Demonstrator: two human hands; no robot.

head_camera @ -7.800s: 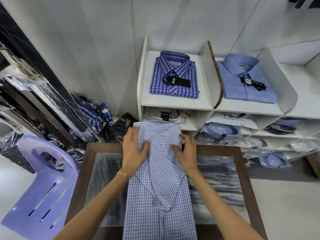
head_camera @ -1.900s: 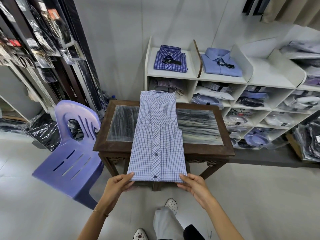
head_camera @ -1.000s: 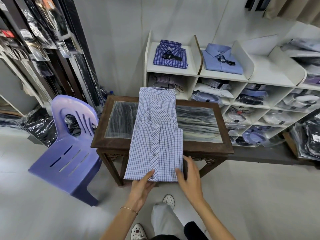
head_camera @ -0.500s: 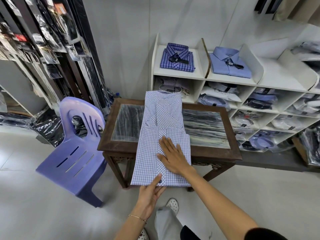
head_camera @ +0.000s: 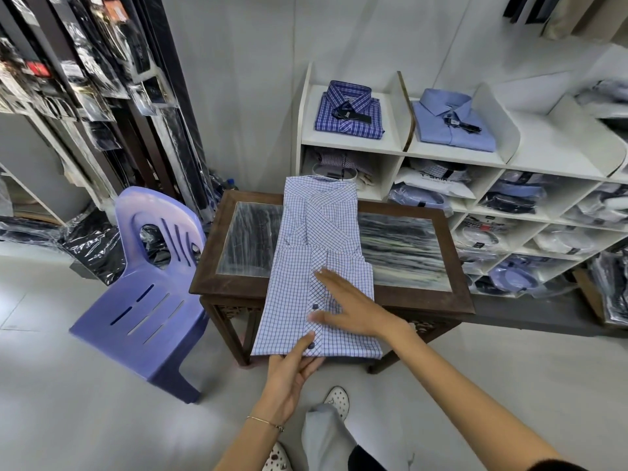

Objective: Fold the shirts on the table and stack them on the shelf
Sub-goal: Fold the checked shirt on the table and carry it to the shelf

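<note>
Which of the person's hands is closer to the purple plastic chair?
Left. The left hand pinches the checked shirt's near hem, on the side toward the purple chair. The right hand lies flat on the shirt, farther from the chair.

A light blue checked shirt lies lengthwise down the middle of the wooden, glass-topped counter, its collar end past the far edge and its lower part hanging over the near edge. The right hand rests flat on the shirt near the near edge, fingers spread. The left hand holds the hanging hem from below, thumb on top by a dark button. A purple plastic chair stands beside the counter's left edge. Behind the far edge, a white shelf carries a folded dark blue plaid shirt and a plain blue shirt in adjoining top compartments.
</note>
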